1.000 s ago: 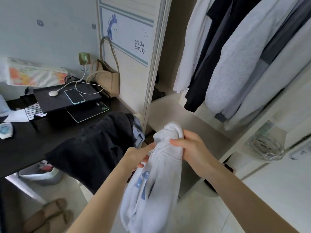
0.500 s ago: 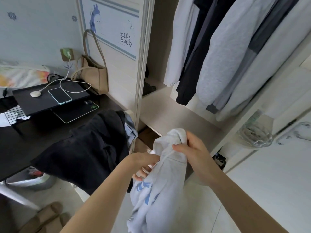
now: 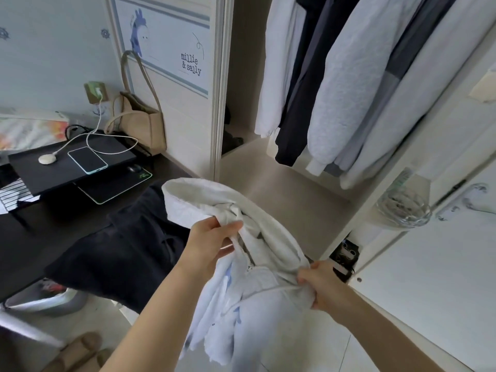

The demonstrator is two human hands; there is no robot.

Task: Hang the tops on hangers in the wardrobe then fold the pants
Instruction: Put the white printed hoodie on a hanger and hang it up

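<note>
I hold a white hooded top [image 3: 257, 304] with pale blue print in front of the open wardrobe [image 3: 290, 200]. My left hand [image 3: 212, 244] pinches the fabric near the collar, just under the hood. My right hand [image 3: 320, 284] grips the top's other side, lower and to the right, so the hood hangs spread open between them. Dark pants [image 3: 120, 248] lie draped over the edge of the black desk [image 3: 24, 253] at left. Several tops [image 3: 349, 89] hang on the wardrobe rail above. No loose hanger is visible.
On the desk sit a black stand with a phone [image 3: 87, 159] and a charger cable, a mouse pad, and a beige bag [image 3: 142, 122] against the wardrobe side. A glass bowl [image 3: 402, 208] stands on a side shelf at right. Slippers [image 3: 80, 350] lie on the floor.
My hands have pulled apart, the right one moving down and right, spreading the bunched top so its hood opens. The view has swung slightly.
</note>
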